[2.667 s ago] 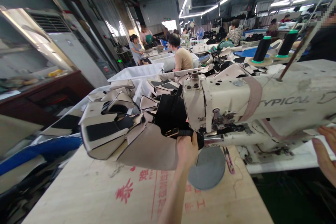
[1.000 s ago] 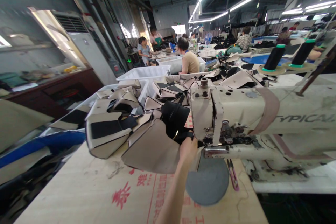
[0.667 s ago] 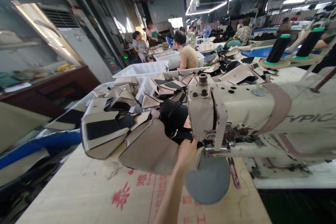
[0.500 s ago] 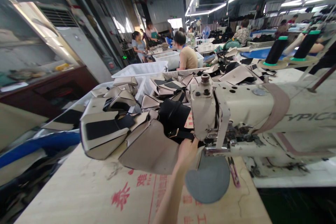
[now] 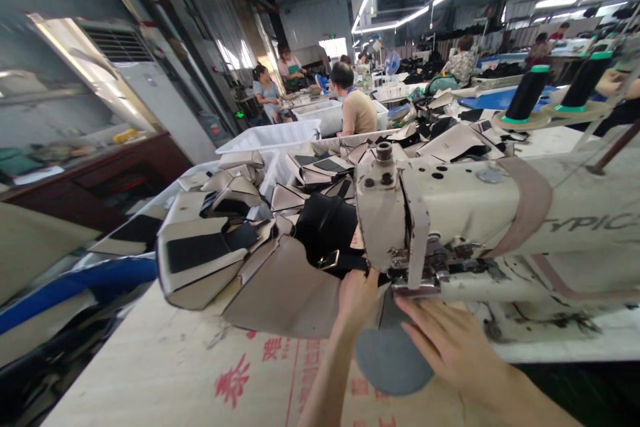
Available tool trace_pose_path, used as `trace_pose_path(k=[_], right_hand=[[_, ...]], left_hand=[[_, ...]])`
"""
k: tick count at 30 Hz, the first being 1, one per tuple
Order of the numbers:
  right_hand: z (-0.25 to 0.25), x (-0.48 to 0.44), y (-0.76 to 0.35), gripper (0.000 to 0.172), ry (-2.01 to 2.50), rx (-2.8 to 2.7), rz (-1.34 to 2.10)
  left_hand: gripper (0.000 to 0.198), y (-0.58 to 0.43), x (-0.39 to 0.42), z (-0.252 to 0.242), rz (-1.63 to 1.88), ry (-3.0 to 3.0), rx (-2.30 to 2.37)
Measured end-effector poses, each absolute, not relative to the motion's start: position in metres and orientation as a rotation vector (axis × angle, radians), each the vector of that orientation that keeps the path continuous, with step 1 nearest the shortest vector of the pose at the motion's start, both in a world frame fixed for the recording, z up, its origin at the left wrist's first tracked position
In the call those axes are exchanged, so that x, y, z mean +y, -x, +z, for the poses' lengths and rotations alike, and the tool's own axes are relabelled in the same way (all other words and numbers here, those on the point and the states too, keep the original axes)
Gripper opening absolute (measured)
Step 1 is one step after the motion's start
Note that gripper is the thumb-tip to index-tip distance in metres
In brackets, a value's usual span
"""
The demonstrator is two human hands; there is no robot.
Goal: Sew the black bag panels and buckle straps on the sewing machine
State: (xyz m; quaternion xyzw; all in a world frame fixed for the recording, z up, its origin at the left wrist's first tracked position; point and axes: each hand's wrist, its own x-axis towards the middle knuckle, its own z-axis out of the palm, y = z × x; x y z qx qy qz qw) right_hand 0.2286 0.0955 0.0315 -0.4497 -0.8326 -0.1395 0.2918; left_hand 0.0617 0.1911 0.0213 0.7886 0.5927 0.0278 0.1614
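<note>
A beige bag piece (image 5: 287, 287) with dark edging lies on the board, its right end at the stitching area of the sewing machine (image 5: 383, 213). A black strap with a gold-coloured buckle (image 5: 330, 259) and a black rounded part (image 5: 327, 227) lie against its upper side. My left hand (image 5: 357, 297) is closed on the bag piece's right end, just left of the presser area; its fingertips are partly hidden. My right hand (image 5: 447, 340) holds nothing, fingers stretched out, with the tips by the needle area. Under it sits a grey disc (image 5: 390, 363), partly covered by the hand.
More beige and black bag pieces (image 5: 195, 253) are piled at the left, near white bins (image 5: 270, 135). Black thread cones (image 5: 527, 93) stand behind the machine. A seated person (image 5: 357, 110) and other people work farther back.
My right hand has come in from the lower right to the needle area, covering the small snips on the board. My left hand stays at the bag piece, and the buckle shows more clearly.
</note>
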Motion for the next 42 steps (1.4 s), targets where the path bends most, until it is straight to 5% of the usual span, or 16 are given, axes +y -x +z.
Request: trace_pose_path(k=[13, 21, 42], right_hand=[[-0.044, 0.11, -0.21, 0.019, 1.217, -2.146, -0.205], [-0.009, 0.136, -0.213, 0.025, 1.21, -2.212, -0.39], [-0.016, 0.136, -0.208, 0.015, 1.261, -2.148, -0.242]], left_hand=[[0.032, -0.064, 0.185, 0.019, -0.095, -2.352, 1.785], [0.028, -0.066, 0.183, 0.019, -0.107, -2.399, 1.797], [0.035, -0.066, 0.181, 0.02, -0.059, -2.328, 1.821]])
